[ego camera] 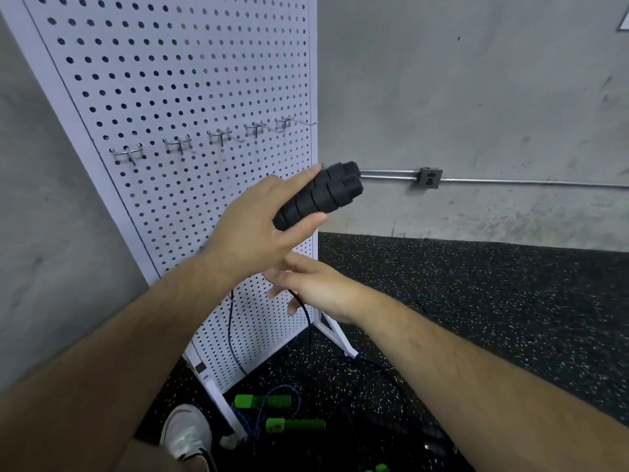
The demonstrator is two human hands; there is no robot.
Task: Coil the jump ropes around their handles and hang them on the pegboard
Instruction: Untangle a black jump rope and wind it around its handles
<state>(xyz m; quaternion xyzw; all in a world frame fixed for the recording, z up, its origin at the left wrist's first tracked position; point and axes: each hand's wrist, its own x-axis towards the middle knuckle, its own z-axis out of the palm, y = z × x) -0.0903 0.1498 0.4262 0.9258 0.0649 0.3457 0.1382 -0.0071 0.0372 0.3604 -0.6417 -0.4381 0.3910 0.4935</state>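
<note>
My left hand (pixel 262 223) grips a pair of black ribbed jump rope handles (pixel 320 195), held together and pointing up to the right, in front of the white pegboard (pixel 190 80). A thin dark cord (pixel 235 338) hangs from them down to the floor. My right hand (pixel 309 284) sits just below the left, its fingers loosely around the cord. A row of several metal hooks (pixel 178 144) crosses the pegboard, all bare. On the floor by the board's foot lies a jump rope with two green handles (pixel 263 401) and a blue cord.
The pegboard stands on white feet (pixel 337 335) against a grey concrete wall. A metal conduit with an outlet box (pixel 429 178) runs along the wall to the right. The floor is black speckled rubber. My shoe (pixel 187 430) is at the bottom, beside the board's foot.
</note>
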